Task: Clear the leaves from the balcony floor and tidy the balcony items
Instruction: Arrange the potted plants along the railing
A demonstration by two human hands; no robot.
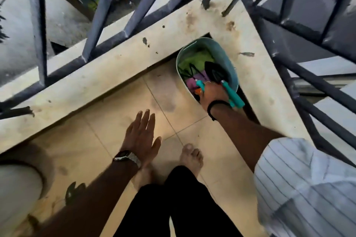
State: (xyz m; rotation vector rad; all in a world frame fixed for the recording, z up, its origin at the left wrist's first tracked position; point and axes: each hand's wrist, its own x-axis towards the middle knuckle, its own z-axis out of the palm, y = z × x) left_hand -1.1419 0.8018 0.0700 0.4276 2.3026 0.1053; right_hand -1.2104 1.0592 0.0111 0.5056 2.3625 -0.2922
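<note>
At the far left edge sits a pale round pot (17, 184), only partly in view, with a dark leaf (74, 191) lying on the beige floor tiles (92, 140) just beside it. Further along, the left hand (141, 136) hovers flat above the tiles with its fingers spread and nothing in it, a wristwatch (128, 158) on the wrist. Bare feet stand just below it.

To the right, in the corner where the stained concrete ledge (115, 71) turns under the dark metal railing (92, 31), a light teal tub (229, 63) stands on the floor. It holds green and purple cloths and a black hand rake (189, 72). The right hand (213, 95) is at the tub's near rim, fingers closed around teal tool handles — a black trowel (213, 70) points into the tub, its handle (232, 93) jutting out past the wrist. Whether the rake's handle is in the same grip I cannot tell; the hand hides it.

The step in hand looks like the tidying half — garden tools going into the tub. The next move calls for letting the trowel settle inside so the handle does not hang over the rim, then turning to the leaf by the pot and a smaller one (247, 54) on the ledge to the right of the tub.
</note>
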